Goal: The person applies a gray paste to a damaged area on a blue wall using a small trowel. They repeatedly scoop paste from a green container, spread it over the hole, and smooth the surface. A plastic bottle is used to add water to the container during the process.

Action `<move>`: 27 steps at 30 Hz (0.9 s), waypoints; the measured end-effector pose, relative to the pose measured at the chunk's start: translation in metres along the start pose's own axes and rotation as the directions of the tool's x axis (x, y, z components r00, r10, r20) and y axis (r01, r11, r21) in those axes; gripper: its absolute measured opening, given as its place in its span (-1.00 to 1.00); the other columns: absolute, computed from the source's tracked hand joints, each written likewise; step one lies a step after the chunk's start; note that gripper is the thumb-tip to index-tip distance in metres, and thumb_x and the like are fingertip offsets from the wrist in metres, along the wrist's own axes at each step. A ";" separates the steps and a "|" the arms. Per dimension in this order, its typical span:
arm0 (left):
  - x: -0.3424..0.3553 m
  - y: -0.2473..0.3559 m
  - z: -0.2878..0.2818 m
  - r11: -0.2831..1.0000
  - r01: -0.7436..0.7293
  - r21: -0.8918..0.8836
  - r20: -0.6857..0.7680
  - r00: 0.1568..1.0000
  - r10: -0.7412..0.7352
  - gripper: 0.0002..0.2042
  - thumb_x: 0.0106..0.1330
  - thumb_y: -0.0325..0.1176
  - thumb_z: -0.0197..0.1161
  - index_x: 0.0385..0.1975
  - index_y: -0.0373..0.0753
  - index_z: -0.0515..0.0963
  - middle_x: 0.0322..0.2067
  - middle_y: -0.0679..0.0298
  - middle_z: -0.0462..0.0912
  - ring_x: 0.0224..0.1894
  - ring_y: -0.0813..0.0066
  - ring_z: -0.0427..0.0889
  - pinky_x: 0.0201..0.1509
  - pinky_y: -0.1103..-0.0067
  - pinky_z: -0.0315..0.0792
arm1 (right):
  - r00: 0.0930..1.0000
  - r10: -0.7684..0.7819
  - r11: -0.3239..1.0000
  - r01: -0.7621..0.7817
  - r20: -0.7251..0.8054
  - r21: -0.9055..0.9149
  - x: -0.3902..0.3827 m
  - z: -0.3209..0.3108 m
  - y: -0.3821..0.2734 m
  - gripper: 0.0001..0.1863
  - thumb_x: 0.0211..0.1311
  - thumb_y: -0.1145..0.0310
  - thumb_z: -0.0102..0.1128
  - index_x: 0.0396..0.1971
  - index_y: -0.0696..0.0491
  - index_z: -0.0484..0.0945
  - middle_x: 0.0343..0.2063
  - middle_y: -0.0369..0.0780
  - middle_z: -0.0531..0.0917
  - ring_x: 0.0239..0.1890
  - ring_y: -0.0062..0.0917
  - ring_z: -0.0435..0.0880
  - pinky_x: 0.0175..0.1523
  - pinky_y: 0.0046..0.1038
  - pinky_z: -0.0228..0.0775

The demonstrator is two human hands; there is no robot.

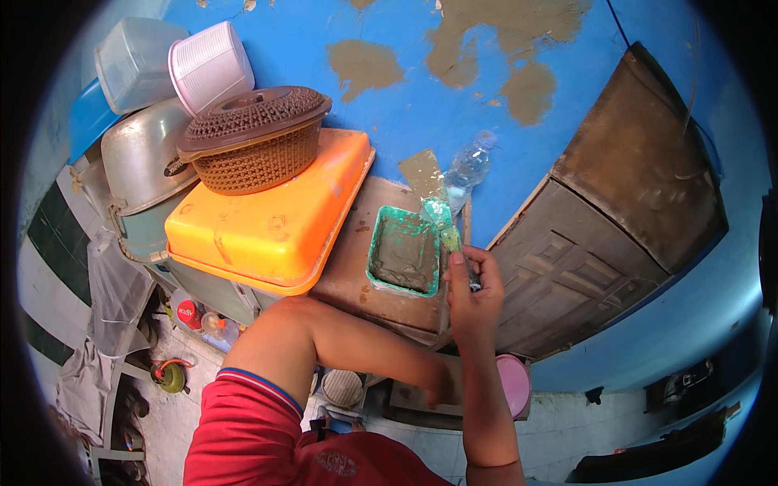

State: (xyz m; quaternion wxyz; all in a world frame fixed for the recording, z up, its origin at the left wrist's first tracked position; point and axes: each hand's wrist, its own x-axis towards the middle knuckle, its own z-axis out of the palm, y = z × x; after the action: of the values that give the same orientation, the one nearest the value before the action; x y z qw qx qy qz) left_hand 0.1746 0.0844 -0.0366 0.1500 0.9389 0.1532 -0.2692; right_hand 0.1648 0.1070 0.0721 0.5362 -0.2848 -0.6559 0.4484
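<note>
My right hand (474, 287) is closed round the handle of a putty knife (438, 213). The knife's broad blade points up toward the wall and carries greyish paste, and its lower part is spotted with green and white. Just left of it a green-rimmed rectangular tub (374, 267) of grey-brown filler (403, 255) rests on a brown wooden surface (344, 279). My left arm crosses in front of me below the tub. The left hand (440, 385) hangs low near its edge, in shadow, and its fingers do not show clearly.
A clear plastic bottle (470, 166) stands against the blue wall (405, 105), which has filler patches. At left, an orange plastic tub (259, 231) bears a lidded brown basket (255, 158), beside a metal pot (146, 154). A wooden cabinet (567, 259) is at right, a pink basin (513, 385) below.
</note>
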 end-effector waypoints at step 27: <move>0.053 0.000 -0.011 0.931 -0.044 0.363 0.016 0.999 0.041 -0.78 0.25 -0.29 0.30 -0.15 -0.09 0.78 -0.07 0.31 0.79 -0.13 0.20 0.74 -0.22 0.19 0.63 | 0.857 -0.054 0.403 0.488 0.512 -0.774 0.043 -0.037 -0.082 -0.80 0.27 0.42 0.39 -0.12 0.05 0.69 -0.35 -0.14 0.63 -0.34 -0.20 0.69 -0.25 -0.32 0.51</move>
State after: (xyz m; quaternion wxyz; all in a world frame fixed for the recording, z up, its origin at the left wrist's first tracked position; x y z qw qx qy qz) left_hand 0.2229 0.0993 -0.0569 -0.0197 0.9525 0.0797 -0.2933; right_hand 0.1982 0.1180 0.1657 0.2246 -0.3070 -0.9248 -0.0078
